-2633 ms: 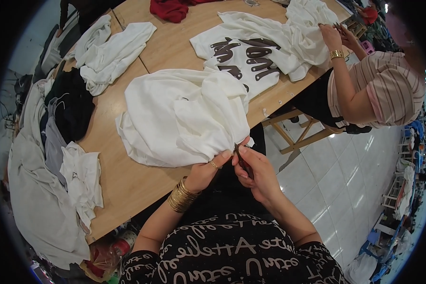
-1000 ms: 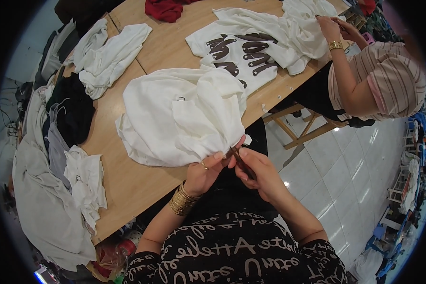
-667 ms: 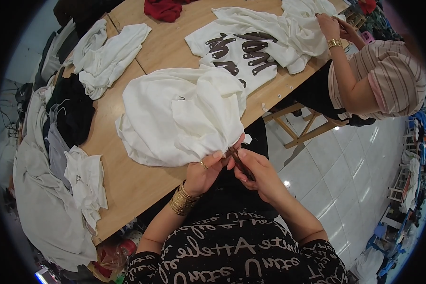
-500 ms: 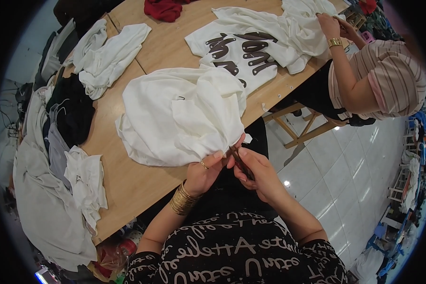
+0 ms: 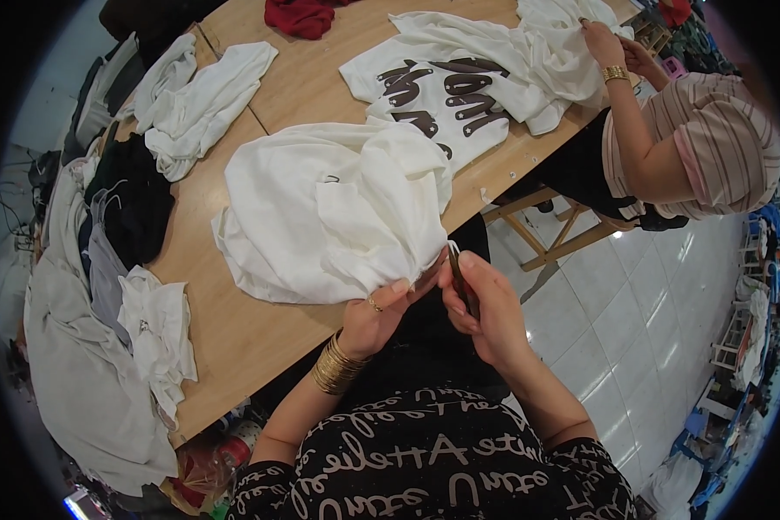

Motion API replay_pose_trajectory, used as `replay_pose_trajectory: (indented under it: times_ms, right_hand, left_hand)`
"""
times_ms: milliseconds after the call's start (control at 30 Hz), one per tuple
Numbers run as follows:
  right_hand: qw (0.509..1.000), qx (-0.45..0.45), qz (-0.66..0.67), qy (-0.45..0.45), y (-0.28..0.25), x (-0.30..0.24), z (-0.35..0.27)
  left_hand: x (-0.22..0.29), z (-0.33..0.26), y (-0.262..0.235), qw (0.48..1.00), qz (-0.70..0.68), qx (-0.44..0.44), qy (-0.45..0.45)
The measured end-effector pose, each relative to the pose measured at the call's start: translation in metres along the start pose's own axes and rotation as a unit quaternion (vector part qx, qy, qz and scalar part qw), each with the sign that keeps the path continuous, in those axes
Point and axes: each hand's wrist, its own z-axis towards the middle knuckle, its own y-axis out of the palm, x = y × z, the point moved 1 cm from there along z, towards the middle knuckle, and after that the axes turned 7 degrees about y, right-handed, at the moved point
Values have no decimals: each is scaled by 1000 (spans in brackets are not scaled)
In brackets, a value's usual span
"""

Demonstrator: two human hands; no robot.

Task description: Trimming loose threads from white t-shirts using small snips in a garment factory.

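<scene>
Fabric is what we risk nicking: our left hand (image 5: 374,314) pinches the edge of the white garment (image 5: 334,212) at the near rim of the wooden table (image 5: 243,334), while our right hand (image 5: 484,308) closes around a small dark cutting tool (image 5: 458,270) touching it. Farther off, a co-worker's hand (image 5: 600,39) tugs a printed white shirt (image 5: 446,87).

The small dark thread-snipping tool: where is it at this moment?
In the head view the small dark snipping tool sits just right of centre, pinched in the right hand, its tip at the gathered corner of the plain white cotton garment that the left hand holds at the wooden table's near edge.
</scene>
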Motion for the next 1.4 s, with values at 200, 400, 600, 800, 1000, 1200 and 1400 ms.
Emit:
replay_pose_trajectory:
  times_ms: [200, 400, 600, 800, 1000, 1200, 1400]
  right_hand:
    - [833, 159, -430, -309, -6, 5, 15]
    - [778, 191, -480, -358, -14, -2, 22]
    - [748, 147, -529, -372, -14, -6, 17]
    - [729, 125, -579, -343, -16, -5, 7]
    - [779, 159, -525, -303, -19, -2, 9]
    - [889, 177, -347, -242, -4, -11, -4]
    - [986, -49, -157, 39, 5, -3, -10]
  left_hand:
    - [-3, -3, -15, 998, -12, 8, -53]
    - [5, -1, -6, 999, -2, 10, -46]
    - [-6, 1, -24, 991, -55, 1, -122]
    - [-3, 8, -20, 977, 59, 101, -180]
    - [13, 5, 4, 987, 74, 69, -122]
    - [20, 2, 20, 990, 112, 74, -45]
    - [12, 0, 12, 990, 115, 78, 1]
